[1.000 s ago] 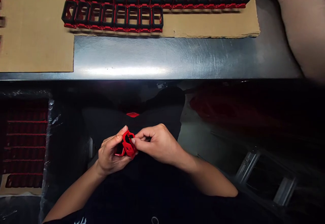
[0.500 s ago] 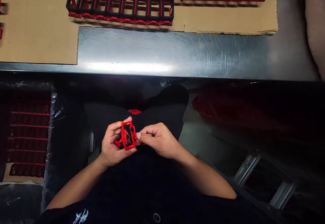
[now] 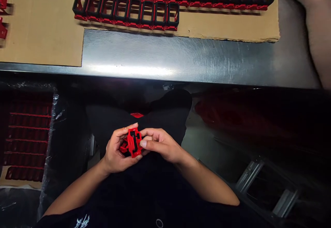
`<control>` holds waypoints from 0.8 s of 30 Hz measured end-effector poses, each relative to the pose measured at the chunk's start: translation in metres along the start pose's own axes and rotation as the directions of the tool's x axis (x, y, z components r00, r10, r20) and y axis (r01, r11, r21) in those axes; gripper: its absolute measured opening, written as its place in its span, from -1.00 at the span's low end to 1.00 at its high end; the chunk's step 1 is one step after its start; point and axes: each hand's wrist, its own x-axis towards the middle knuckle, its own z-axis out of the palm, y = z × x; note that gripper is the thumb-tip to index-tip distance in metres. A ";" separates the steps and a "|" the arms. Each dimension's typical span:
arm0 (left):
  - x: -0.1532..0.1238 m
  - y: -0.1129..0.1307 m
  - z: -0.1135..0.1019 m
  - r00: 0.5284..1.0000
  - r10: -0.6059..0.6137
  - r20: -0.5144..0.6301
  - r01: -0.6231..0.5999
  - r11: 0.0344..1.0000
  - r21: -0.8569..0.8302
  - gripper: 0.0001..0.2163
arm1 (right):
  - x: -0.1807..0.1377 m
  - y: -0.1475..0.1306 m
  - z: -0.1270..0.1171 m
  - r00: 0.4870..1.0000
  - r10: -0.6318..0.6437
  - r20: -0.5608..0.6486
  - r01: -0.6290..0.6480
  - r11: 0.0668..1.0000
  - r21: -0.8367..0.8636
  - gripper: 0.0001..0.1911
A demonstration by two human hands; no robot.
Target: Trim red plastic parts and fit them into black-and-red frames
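Note:
My left hand (image 3: 117, 152) is closed around a red plastic frame (image 3: 131, 143) with a black inner part, held above my lap. Its thumb and fingers grip the frame's two ends. On the frame's right side, my right hand (image 3: 161, 145) pinches the edge between thumb and fingers. A dark opening shows through the middle of the frame. The rear of the piece is hidden in my left palm, and my right fingertips are partly hidden behind the edge.
On the metal table (image 3: 181, 59), cardboard (image 3: 219, 24) carries rows of red and black frames (image 3: 134, 12). More red parts (image 3: 2, 28) lie at far left. A plastic-lined box (image 3: 54, 100) holds stacked red pieces. Another person's arm (image 3: 317, 31) rests at the right.
The red frame has turned in my left hand, so its opening looks narrower. My right thumb and fingers have closed in further over its right edge. The view has shifted slightly.

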 end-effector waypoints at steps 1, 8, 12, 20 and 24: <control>0.000 0.000 0.000 1.000 0.008 0.004 -0.008 1.000 0.008 -0.25 | 0.000 0.001 0.000 1.000 -0.002 0.006 0.002 1.000 0.012 -0.58; -0.003 -0.002 -0.001 1.000 -0.006 0.011 0.007 0.997 -0.074 -0.26 | 0.002 0.008 0.000 0.999 -0.028 0.026 0.027 0.998 0.049 -0.61; -0.004 0.001 -0.001 0.994 -0.110 0.023 0.112 0.973 -0.203 -0.29 | 0.003 0.011 0.001 0.999 -0.050 0.019 0.049 0.998 0.045 -0.65; -0.004 0.002 0.000 0.991 -0.132 0.033 0.137 0.961 -0.241 -0.28 | 0.002 0.008 -0.001 0.997 -0.043 -0.058 0.044 0.999 0.008 -0.64; -0.003 0.003 0.000 0.993 -0.112 0.034 0.116 0.975 -0.191 -0.29 | 0.000 0.008 -0.003 0.978 -0.122 -0.169 0.106 0.989 -0.105 -0.67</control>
